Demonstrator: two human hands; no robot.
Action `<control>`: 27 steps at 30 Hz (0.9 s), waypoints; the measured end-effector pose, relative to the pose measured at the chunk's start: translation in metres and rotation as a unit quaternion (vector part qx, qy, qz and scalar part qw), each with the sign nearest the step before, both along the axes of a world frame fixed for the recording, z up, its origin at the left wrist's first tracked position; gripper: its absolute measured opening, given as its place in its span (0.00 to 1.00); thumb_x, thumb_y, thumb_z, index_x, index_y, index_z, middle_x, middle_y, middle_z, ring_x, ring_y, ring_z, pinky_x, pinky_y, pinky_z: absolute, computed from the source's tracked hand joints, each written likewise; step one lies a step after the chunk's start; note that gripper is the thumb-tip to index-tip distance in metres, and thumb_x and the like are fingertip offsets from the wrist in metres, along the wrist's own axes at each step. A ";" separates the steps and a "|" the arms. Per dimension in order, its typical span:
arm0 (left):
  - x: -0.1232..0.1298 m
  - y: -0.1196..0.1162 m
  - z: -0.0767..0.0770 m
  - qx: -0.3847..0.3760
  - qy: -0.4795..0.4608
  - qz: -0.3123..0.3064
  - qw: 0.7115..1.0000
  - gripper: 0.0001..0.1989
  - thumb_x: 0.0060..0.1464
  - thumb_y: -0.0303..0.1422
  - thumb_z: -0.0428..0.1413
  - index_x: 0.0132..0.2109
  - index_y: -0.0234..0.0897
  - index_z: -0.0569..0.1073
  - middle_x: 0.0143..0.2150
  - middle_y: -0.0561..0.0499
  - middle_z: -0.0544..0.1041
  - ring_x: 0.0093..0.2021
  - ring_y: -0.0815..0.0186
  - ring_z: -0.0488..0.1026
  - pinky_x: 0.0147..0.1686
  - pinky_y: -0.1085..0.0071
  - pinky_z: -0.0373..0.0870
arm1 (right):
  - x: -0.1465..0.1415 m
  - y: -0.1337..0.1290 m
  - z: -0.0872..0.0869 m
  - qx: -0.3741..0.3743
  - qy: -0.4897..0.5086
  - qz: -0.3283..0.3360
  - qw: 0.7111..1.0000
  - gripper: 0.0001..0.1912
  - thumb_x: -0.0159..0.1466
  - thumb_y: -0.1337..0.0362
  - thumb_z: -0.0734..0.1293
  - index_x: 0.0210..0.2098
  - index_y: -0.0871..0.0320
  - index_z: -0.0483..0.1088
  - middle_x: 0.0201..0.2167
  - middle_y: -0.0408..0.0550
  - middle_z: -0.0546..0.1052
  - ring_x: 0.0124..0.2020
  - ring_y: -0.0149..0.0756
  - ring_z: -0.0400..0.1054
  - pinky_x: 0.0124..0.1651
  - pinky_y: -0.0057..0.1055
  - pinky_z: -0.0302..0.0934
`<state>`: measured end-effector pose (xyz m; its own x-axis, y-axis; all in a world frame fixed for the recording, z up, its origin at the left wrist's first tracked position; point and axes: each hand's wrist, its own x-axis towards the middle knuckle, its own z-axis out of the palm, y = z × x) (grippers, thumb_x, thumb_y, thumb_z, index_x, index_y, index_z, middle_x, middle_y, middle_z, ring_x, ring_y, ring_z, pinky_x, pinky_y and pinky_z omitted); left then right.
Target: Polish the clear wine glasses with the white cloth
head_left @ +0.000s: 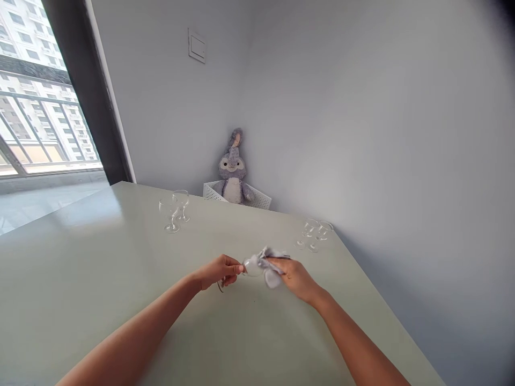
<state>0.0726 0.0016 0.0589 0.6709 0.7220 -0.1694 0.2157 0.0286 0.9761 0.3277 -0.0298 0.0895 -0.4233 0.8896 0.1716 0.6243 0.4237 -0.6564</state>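
Near the middle of the pale green table [217, 343], my left hand [223, 272] pinches the stem of a wine glass [252, 266]. The glass lies sideways in the air, its base at the left by my palm and its bowl toward the right. My right hand [292, 274] holds a light grey and white cloth [272, 268] against the bowl. The cloth hides the rim of the glass and the tips of my right fingers.
Two clear stemmed glasses [171, 214] stand at the back left. Two more glasses [313, 235] stand near the right edge. Behind the table, a plush rabbit [233, 171] sits in a white basket [263, 201] by the wall corner.
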 end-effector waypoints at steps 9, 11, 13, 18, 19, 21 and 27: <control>0.007 0.000 -0.015 0.130 0.162 0.161 0.965 0.13 0.45 0.42 0.52 0.23 0.36 0.68 0.18 0.56 0.63 0.18 0.74 0.55 0.19 0.76 0.48 | -0.042 -0.025 0.003 0.190 -0.085 0.051 0.977 0.26 0.60 0.60 0.61 0.57 0.49 0.57 0.51 0.45 0.69 0.54 0.47 0.57 0.58 0.47 0.45; 0.013 -0.007 -0.016 0.218 0.194 0.168 0.942 0.12 0.44 0.38 0.53 0.19 0.36 0.65 0.17 0.56 0.62 0.18 0.73 0.55 0.21 0.75 0.48 | -0.057 -0.025 0.001 0.189 -0.096 0.085 0.973 0.23 0.61 0.62 0.60 0.56 0.49 0.59 0.46 0.45 0.73 0.52 0.45 0.60 0.59 0.48 0.42; 0.017 -0.012 -0.017 0.313 0.200 0.172 0.912 0.14 0.44 0.37 0.54 0.17 0.36 0.64 0.17 0.55 0.62 0.19 0.72 0.56 0.22 0.74 0.48 | -0.063 -0.018 -0.002 0.174 -0.076 0.058 0.980 0.20 0.62 0.64 0.57 0.54 0.49 0.62 0.45 0.46 0.73 0.50 0.44 0.61 0.57 0.47 0.45; 0.019 -0.017 -0.019 0.409 0.173 0.153 0.883 0.09 0.49 0.37 0.54 0.37 0.42 0.74 0.21 0.54 0.69 0.25 0.68 0.63 0.27 0.73 0.54 | -0.048 0.018 0.001 -0.044 0.083 -0.031 0.995 0.16 0.61 0.56 0.57 0.40 0.52 0.73 0.40 0.47 0.75 0.42 0.41 0.66 0.43 0.38 0.57; 0.019 -0.017 -0.020 0.403 0.173 0.157 0.885 0.13 0.49 0.37 0.53 0.44 0.45 0.72 0.22 0.55 0.69 0.25 0.68 0.64 0.27 0.73 0.54 | -0.044 0.023 0.000 -0.105 0.139 -0.044 0.984 0.17 0.60 0.54 0.58 0.38 0.54 0.73 0.37 0.47 0.75 0.40 0.40 0.67 0.41 0.36 0.58; 0.020 -0.016 -0.021 0.381 0.173 0.168 0.893 0.20 0.50 0.37 0.52 0.52 0.47 0.66 0.22 0.56 0.69 0.25 0.69 0.64 0.27 0.74 0.55 | -0.041 0.031 -0.005 -0.205 0.271 -0.083 0.937 0.19 0.58 0.51 0.60 0.36 0.58 0.73 0.33 0.48 0.75 0.35 0.39 0.67 0.36 0.33 0.59; 0.023 -0.012 -0.024 0.373 0.188 0.253 0.873 0.23 0.56 0.36 0.45 0.59 0.43 0.58 0.26 0.54 0.70 0.28 0.67 0.65 0.29 0.73 0.60 | -0.075 0.014 -0.031 -0.281 0.570 -0.153 0.757 0.20 0.56 0.48 0.61 0.38 0.56 0.69 0.39 0.49 0.73 0.38 0.40 0.67 0.37 0.37 0.62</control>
<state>0.0957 -0.0107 0.0350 0.2326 0.9130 0.3353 0.6689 -0.4004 0.6263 0.2522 -0.0156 0.0585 -0.0447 0.9842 -0.1714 -0.4706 -0.1721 -0.8654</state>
